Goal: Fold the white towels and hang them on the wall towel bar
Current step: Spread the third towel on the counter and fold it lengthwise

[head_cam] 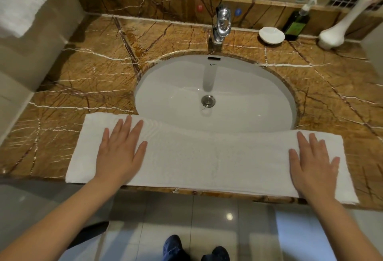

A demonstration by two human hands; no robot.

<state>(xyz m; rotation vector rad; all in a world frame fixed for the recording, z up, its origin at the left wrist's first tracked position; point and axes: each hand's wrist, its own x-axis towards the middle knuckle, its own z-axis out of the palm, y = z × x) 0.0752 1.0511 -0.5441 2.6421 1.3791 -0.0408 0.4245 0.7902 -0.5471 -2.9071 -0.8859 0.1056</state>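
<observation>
**Item: white towel, pressed flat before the next fold**

White towel (pixel 211 157): a long folded band lying along the front edge of the bench (pixel 87 70), its middle spanning the near rim of the sink (pixel 215 93). Left hand (pixel 120 153) and right hand (pixel 315 163): palms down, fingers (pixel 126 128) spread flat, gripping nothing, one near each end. A second towel (pixel 22 0) hangs well beyond the left fingertips (bar itself not visible). Advice: smooth outward from under the fingers, square the edges, then bring one end over to meet the other.

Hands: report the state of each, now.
Left hand: open, flat on the white towel.
Right hand: open, flat on the same towel.
</observation>
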